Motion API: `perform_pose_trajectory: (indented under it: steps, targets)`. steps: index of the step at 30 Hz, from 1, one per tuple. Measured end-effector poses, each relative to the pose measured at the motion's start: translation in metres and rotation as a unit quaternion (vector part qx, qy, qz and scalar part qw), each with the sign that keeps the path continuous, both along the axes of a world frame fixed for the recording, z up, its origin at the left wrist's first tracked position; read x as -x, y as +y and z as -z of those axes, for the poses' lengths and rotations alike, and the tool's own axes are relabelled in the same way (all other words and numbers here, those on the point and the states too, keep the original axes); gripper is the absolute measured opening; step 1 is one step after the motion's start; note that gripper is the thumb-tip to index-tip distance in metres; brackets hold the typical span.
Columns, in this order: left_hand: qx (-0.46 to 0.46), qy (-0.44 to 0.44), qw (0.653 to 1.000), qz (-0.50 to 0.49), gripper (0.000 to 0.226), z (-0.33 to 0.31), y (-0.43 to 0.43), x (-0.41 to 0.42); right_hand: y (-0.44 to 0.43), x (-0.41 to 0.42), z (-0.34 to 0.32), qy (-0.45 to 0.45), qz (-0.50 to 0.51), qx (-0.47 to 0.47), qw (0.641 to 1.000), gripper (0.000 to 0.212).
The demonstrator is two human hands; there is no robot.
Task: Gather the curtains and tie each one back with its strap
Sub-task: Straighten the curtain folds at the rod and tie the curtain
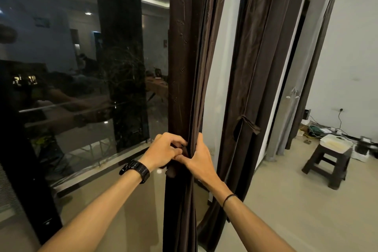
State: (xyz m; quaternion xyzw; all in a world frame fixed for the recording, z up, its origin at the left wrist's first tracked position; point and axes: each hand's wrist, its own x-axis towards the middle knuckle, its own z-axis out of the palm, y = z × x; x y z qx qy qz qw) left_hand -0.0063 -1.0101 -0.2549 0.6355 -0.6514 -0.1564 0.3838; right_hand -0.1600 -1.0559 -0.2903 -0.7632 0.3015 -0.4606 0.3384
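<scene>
Head view: tall dark glass window fills the left, mirror-slick and scattered with reflected ceiling lights. Glossy beige floor spreads below. Beside the glass hangs the dark brown pleated fabric curtain, gathered into a narrow column of soft vertical folds with a faint sheen. Just right of it, past a pale strip of wall, a second brown curtain carries a flat fabric strap at mid-height. A dark square plastic stool stands well apart at right, bearing a white tray. The right hand wraps the gathered folds. The left hand, with a black wristwatch on its wrist, pinches the fabric at the bundle's front, and its curled fingers hide whatever lies between them.
</scene>
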Motion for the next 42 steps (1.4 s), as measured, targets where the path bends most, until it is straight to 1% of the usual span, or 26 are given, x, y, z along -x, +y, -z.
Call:
perform_pose_trajectory:
  steps: [2, 5, 6, 8, 10, 11, 13, 15, 17, 19, 21, 23, 25, 26, 28, 30, 32, 33, 34, 35, 36, 37, 38, 40, 41, 42]
  targets:
    - [0.014, -0.018, 1.000, -0.008, 0.024, -0.001, -0.001, -0.002, -0.003, -0.001, 0.002, -0.005, 0.004, 0.007, 1.000, 0.054]
    - [0.043, -0.044, 0.997, -0.050, 0.016, -0.003, -0.001, -0.007, -0.006, -0.001, 0.006, -0.020, 0.017, 0.005, 1.000, 0.057]
    - [0.054, -0.054, 0.995, -0.065, 0.014, -0.002, -0.001, -0.009, -0.005, -0.002, 0.007, -0.028, 0.023, 0.005, 0.999, 0.063]
    - [0.087, -0.080, 0.989, -0.090, 0.015, 0.000, 0.000, -0.009, -0.004, -0.003, 0.009, -0.053, 0.036, 0.000, 0.998, 0.083]
    - [0.126, -0.068, 0.984, -0.110, 0.022, 0.006, 0.001, -0.006, -0.003, -0.004, 0.012, -0.079, 0.039, -0.016, 0.996, 0.101]
    - [0.139, -0.046, 0.982, -0.116, 0.025, 0.009, 0.002, -0.005, -0.003, -0.004, 0.014, -0.089, 0.034, -0.025, 0.995, 0.106]
    - [0.149, -0.001, 0.982, -0.118, 0.031, 0.016, 0.002, 0.001, -0.003, -0.005, 0.015, -0.095, 0.027, -0.033, 0.995, 0.107]
    - [0.147, 0.052, 0.982, -0.110, 0.043, 0.023, 0.001, 0.006, -0.004, -0.006, 0.015, -0.091, 0.026, -0.025, 0.995, 0.096]
    - [0.156, 0.131, 0.972, -0.120, 0.052, 0.028, 0.000, 0.013, -0.007, -0.008, 0.015, -0.081, 0.027, 0.000, 0.996, 0.080]
    - [0.177, 0.224, 0.948, -0.144, 0.053, 0.033, 0.001, 0.025, -0.009, -0.010, 0.016, -0.065, 0.030, 0.022, 0.997, 0.070]
    - [0.195, 0.317, 0.915, -0.156, 0.052, 0.036, 0.001, 0.039, -0.010, -0.011, 0.018, -0.057, 0.027, 0.028, 0.998, 0.068]
    - [0.214, 0.377, 0.889, -0.150, 0.053, 0.039, 0.000, 0.051, -0.009, -0.011, 0.020, -0.059, 0.001, 0.030, 0.998, 0.067]
    - [0.240, 0.410, 0.872, -0.117, 0.052, 0.040, -0.002, 0.062, -0.005, -0.013, 0.020, -0.060, -0.037, 0.042, 0.997, 0.059]
    - [0.248, 0.412, 0.871, -0.102, 0.051, 0.041, -0.003, 0.066, -0.003, -0.014, 0.020, -0.058, -0.054, 0.044, 0.996, 0.052]
    - [0.237, 0.386, 0.886, -0.099, 0.053, 0.040, -0.006, 0.069, 0.002, -0.012, 0.018, -0.042, -0.086, 0.032, 0.995, 0.045]
    - [0.208, 0.356, 0.903, -0.118, 0.066, 0.036, -0.008, 0.066, -0.001, -0.005, 0.019, -0.017, -0.144, -0.003, 0.989, 0.053]
    - [0.196, 0.305, 0.921, -0.140, 0.073, 0.033, -0.010, 0.059, -0.011, 0.007, 0.018, -0.003, -0.231, -0.100, 0.968, 0.066]
    - [0.196, 0.270, 0.930, -0.153, 0.068, 0.033, -0.010, 0.057, -0.018, 0.014, 0.016, 0.008, -0.271, -0.133, 0.953, 0.071]
    - [0.202, 0.239, 0.935, -0.165, 0.058, 0.033, -0.010, 0.054, -0.025, 0.019, 0.012, 0.031, -0.298, -0.142, 0.944, 0.069]
    - [0.206, 0.214, 0.938, -0.176, 0.045, 0.033, -0.010, 0.051, -0.033, 0.022, 0.008, 0.055, -0.306, -0.133, 0.941, 0.061]
    - [0.207, 0.197, 0.940, -0.186, 0.036, 0.033, -0.009, 0.048, -0.044, 0.022, 0.003, 0.053, -0.296, -0.127, 0.945, 0.046]
    - [0.207, 0.182, 0.942, -0.191, 0.033, 0.034, -0.010, 0.046, -0.057, 0.022, -0.002, 0.024, -0.262, -0.140, 0.954, 0.034]
    - [0.208, 0.169, 0.945, -0.189, 0.032, 0.034, -0.011, 0.045, -0.072, 0.020, -0.007, -0.024, -0.202, -0.166, 0.965, 0.035]
    - [0.207, 0.148, 0.951, -0.177, 0.033, 0.033, -0.014, 0.044, -0.099, 0.012, -0.018, -0.123, -0.087, -0.217, 0.964, 0.037]
    - [0.204, 0.143, 0.954, -0.168, 0.034, 0.033, -0.016, 0.044, -0.110, 0.005, -0.025, -0.143, -0.067, -0.228, 0.961, 0.037]
    - [0.200, 0.144, 0.957, -0.154, 0.034, 0.032, -0.018, 0.045, -0.119, -0.002, -0.031, -0.135, -0.082, -0.233, 0.960, 0.037]
